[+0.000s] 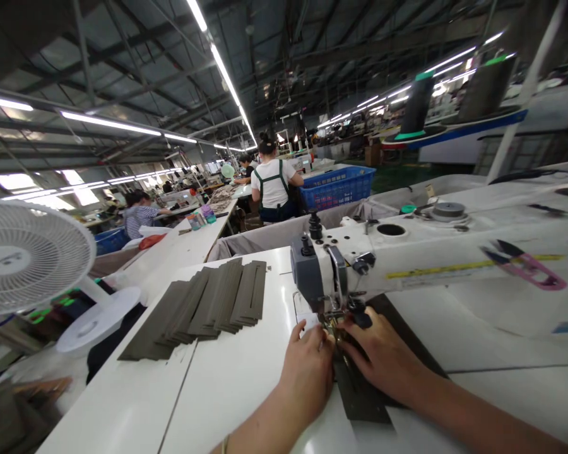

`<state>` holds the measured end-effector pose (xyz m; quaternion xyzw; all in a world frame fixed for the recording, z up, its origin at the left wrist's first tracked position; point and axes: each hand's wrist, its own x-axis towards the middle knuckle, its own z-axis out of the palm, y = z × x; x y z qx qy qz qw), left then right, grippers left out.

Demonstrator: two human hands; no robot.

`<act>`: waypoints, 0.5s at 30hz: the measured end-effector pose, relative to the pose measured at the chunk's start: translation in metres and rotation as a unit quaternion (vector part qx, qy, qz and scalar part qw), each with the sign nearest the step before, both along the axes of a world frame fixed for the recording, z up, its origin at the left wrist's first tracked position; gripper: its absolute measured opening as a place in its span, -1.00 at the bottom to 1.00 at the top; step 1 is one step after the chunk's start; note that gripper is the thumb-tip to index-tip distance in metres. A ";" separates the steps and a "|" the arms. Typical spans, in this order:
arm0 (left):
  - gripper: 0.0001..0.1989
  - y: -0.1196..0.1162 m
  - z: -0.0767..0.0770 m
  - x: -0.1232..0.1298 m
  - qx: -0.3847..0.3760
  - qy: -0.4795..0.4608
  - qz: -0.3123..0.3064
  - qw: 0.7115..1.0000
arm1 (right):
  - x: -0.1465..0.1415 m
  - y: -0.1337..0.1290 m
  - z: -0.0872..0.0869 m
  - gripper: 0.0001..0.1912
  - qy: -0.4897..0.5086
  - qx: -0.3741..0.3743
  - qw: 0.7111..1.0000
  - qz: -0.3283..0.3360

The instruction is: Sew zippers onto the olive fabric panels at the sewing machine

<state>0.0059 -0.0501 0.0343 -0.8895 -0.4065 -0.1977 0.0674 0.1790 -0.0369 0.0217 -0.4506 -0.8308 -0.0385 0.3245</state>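
A dark olive fabric piece (pixel 363 398) lies on the white table under the head of a sewing machine (pixel 329 271). My left hand (pixel 308 362) is at the left of the needle area, its fingers bent and closed on the fabric near the presser foot. From the right, my right hand (pixel 383 350) reaches in, with thumb and fingers gripping the fabric close to the foot. The fingertips are partly hidden by the machine parts. Under my right hand and forearm, more dark fabric (pixel 414 340) extends to the right.
Left of the machine lies a fanned stack of olive fabric pieces (pixel 208 302). A white fan (pixel 28 258) stands at far left. Pink-handled snips (pixel 530 268) rest on the machine arm. Beyond are a blue crate (pixel 338 188) and a seated person (pixel 272 183); thread cones (pixel 415 107) hang upper right.
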 end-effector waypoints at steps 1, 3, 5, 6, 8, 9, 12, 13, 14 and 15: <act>-0.71 -0.001 -0.001 0.000 0.004 -0.002 0.004 1.000 | 0.000 0.001 -0.002 -0.86 0.001 -0.006 1.000 -0.008; -0.77 -0.001 -0.005 0.000 0.016 -0.009 0.003 1.000 | 0.002 0.001 -0.004 -0.90 0.005 -0.011 1.000 -0.020; -0.83 0.000 -0.010 -0.001 0.033 -0.015 -0.008 0.999 | 0.003 -0.001 -0.006 -0.90 0.005 -0.012 1.000 -0.023; -0.85 0.000 -0.012 -0.001 0.038 -0.017 -0.015 0.999 | 0.003 -0.001 -0.008 -0.89 0.004 -0.014 1.000 -0.024; -0.86 0.001 -0.013 -0.002 0.035 -0.014 -0.025 0.999 | 0.003 -0.001 -0.010 -0.84 0.001 -0.021 0.999 -0.027; -0.85 0.001 -0.013 -0.002 0.029 -0.011 -0.027 0.999 | 0.003 -0.001 -0.011 -0.83 -0.001 -0.026 0.999 -0.028; -0.83 0.004 -0.010 -0.002 0.008 -0.003 -0.030 1.000 | 0.003 0.003 -0.013 -0.82 -0.006 -0.040 0.999 -0.035; -0.83 0.005 -0.008 -0.002 0.004 -0.004 -0.032 0.999 | 0.003 0.004 -0.014 -0.81 -0.005 -0.043 0.998 -0.038; -0.83 0.006 -0.007 -0.001 0.001 -0.008 -0.036 0.999 | 0.003 0.006 -0.014 -0.81 -0.004 -0.044 0.998 -0.041; -0.84 0.008 -0.006 -0.001 -0.001 -0.013 -0.040 0.999 | 0.003 0.007 -0.014 -0.80 -0.003 -0.044 0.998 -0.045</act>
